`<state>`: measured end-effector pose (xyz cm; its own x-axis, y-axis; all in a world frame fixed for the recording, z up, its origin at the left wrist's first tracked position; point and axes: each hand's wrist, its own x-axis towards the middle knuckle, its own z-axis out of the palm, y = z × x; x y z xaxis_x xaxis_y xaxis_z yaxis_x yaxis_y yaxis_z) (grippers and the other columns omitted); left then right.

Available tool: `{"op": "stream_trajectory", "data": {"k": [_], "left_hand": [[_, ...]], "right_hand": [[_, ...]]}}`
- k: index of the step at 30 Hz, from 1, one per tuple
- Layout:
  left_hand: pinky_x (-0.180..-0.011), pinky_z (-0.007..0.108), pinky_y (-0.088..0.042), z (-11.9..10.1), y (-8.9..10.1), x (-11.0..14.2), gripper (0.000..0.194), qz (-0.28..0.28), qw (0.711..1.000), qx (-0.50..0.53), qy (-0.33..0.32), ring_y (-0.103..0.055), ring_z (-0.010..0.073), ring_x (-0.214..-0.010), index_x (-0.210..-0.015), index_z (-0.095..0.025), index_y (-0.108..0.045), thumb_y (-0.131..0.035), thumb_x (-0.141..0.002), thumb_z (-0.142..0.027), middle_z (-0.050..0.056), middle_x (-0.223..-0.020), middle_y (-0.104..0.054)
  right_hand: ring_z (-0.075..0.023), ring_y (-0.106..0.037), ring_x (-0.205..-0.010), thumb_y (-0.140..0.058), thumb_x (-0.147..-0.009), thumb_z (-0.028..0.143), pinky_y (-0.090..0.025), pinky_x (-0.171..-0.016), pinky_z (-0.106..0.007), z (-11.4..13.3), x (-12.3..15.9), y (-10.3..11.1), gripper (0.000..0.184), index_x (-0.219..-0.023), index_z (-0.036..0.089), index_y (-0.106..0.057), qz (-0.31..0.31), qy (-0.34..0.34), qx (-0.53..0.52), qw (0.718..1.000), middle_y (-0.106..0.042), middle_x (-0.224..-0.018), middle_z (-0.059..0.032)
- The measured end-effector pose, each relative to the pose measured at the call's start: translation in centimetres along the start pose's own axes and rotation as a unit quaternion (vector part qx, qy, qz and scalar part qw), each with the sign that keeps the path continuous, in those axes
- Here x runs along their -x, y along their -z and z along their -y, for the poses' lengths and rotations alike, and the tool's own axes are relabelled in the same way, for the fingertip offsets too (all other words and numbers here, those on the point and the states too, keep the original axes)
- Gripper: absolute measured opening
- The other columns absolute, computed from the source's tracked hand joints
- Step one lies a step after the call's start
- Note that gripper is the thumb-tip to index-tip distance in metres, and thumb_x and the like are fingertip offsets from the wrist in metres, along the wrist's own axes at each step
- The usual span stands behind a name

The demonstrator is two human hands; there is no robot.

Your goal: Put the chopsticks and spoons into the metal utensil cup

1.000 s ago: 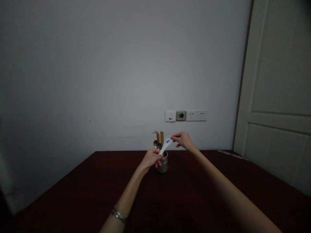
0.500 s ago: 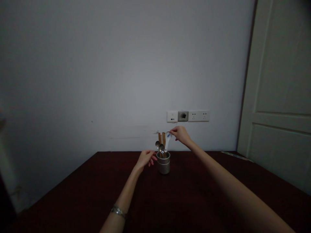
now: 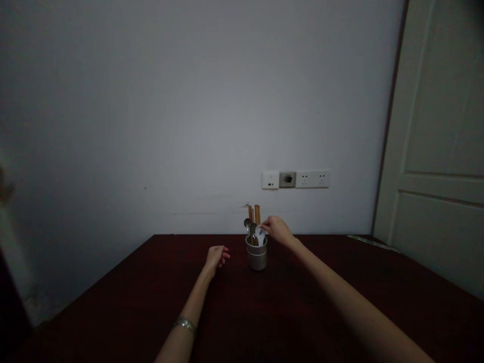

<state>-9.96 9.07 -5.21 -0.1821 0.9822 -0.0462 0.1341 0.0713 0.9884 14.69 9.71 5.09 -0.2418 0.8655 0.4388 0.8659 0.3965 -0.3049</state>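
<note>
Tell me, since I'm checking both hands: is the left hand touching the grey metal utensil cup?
No, the left hand rests on the dark red table, apart from the grey metal utensil cup.

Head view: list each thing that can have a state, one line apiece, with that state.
white spoon: standing in the cup, bowl end up, pinched at the top.
metal cup: upright on the table, holding utensils.
chopsticks: upright in the cup.
metal spoons: upright in the cup, bowls up.
right hand: fingertips on the white spoon.
left hand: loosely curled, empty, apart from the cup.
door: appears shut.
</note>
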Motion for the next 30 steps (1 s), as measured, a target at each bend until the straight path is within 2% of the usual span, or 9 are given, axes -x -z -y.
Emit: {"op": "stream_trajectory", "data": {"k": [6,14,20,30], "left_hand": [[-0.033,0.016,-0.021,1.2,0.6,-0.1,0.022,-0.011,0.999,-0.006,0.045,-0.036,0.005,-0.029,-0.071,-0.012,-0.053,-0.04,-0.077,-0.029,0.001,-0.051,-0.058],[-0.032,0.017,-0.02,1.7,0.4,-0.6,0.02,-0.002,0.999,-0.015,0.032,-0.036,0.0053,-0.029,-0.07,-0.012,-0.053,-0.04,-0.077,-0.026,0.001,-0.049,-0.057],[-0.032,0.017,-0.02,1.6,0.4,-0.3,0.024,0.011,0.999,-0.028,0.019,-0.035,0.005,-0.028,-0.072,-0.011,-0.052,-0.034,-0.08,-0.024,0.0,-0.048,-0.056],[-0.032,0.017,-0.021,1.6,0.1,-0.2,0.023,0.012,0.998,-0.061,0.021,-0.036,0.0044,-0.03,-0.074,-0.011,-0.055,-0.035,-0.077,-0.023,-0.001,-0.05,-0.057]], "right_hand": [[-0.0154,-0.061,-0.071,-0.055,-0.076,0.031,-0.038,-0.058,-0.02,0.1,0.6,-1.2,0.022,-0.078,0.015,-0.07,0.024,-0.015,-0.024,0.999,-0.068,-0.076,-0.0095],[-0.015,-0.061,-0.07,-0.056,-0.073,0.028,-0.038,-0.058,-0.02,0.0,0.9,-1.5,0.019,-0.074,0.015,-0.071,0.042,-0.032,-0.036,0.998,-0.068,-0.074,-0.009],[-0.0143,-0.059,-0.065,-0.055,-0.073,0.026,-0.036,-0.053,-0.02,0.0,1.0,-1.3,0.02,-0.073,0.014,-0.071,0.05,-0.019,-0.038,0.998,-0.067,-0.07,-0.0084],[-0.0131,-0.058,-0.063,-0.058,-0.071,0.026,-0.035,-0.053,-0.019,-0.6,0.7,-1.3,0.019,-0.072,0.012,-0.07,0.072,-0.022,-0.037,0.997,-0.067,-0.069,-0.0084]]}}
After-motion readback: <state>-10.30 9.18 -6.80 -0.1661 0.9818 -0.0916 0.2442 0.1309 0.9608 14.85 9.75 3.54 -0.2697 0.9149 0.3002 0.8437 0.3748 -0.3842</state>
